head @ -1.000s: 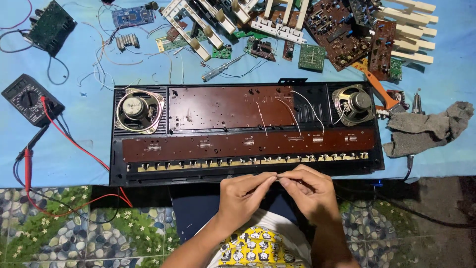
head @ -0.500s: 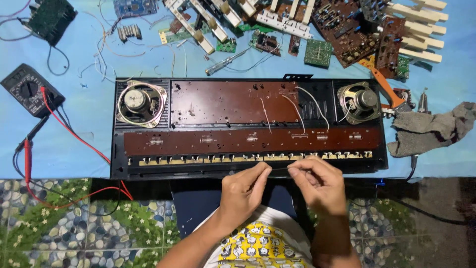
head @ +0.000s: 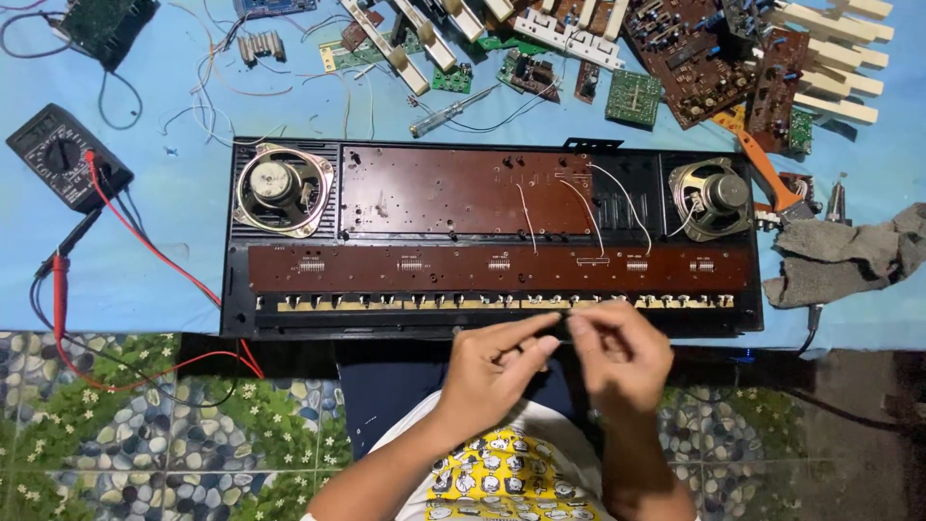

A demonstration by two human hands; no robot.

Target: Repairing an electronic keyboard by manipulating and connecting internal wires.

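Across the blue table (head: 174, 212): opened black keyboard case (head: 487, 236), brown circuit boards and two round speakers inside; loose boards beyond
Contact strip (head: 482, 303): pale row along the case's near edge, just beyond the fingers
Left hand (head: 497, 362): fingertips pinched narrow on something small, too fine to identify
Right hand (head: 617, 352): pinched likewise, tips nearly meeting the left's
Advice: likely best to keep both pinches close, low over the strip
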